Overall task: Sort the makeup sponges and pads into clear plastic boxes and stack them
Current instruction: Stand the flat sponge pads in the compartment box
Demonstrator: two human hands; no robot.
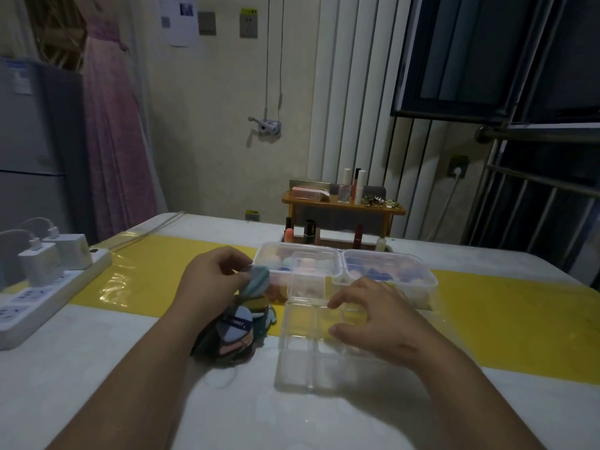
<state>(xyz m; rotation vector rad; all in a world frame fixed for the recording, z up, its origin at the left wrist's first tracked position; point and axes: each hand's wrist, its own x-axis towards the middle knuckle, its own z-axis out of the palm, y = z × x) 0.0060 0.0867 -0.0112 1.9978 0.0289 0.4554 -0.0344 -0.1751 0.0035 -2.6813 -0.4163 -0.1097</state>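
A round teal pad [258,280], slightly folded, is pinched between the thumb and fingertips of the left hand [211,277], up-left of the empty clear box [298,339]; the right hand [373,316] arches over that box, fingers spread, grip unclear

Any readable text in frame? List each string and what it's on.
"GREZ": on the dark strap of the round pad in the pile; earlier letters may be hidden.
Fridge sticker: too blurred to read.
Wall paper: too blurred to read.
Yellow socket sticker: too small to read.
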